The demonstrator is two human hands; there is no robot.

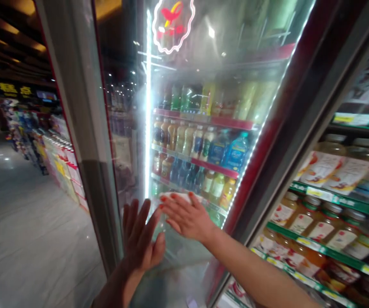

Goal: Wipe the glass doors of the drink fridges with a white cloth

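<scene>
My right hand (pixel 186 219) lies flat on the glass of a fridge door (pixel 203 141), fingers stretched out, and presses a white cloth (pixel 175 196) against the pane under its fingertips. My left hand (pixel 141 239) is also flat against the glass just to the left, fingers spread and pointing up, holding nothing. The two hands almost touch. The glass is fogged and shows rows of drink bottles (pixel 200 145) on red shelves, lit by a bright white light strip (pixel 147 128).
The door's grey metal frame (pixel 84 141) stands left of my hands. On the right, green-edged shelves (pixel 325 252) carry juice bottles with white labels. A shop aisle with a pale floor (pixel 27 222) and stacked goods runs off on the left.
</scene>
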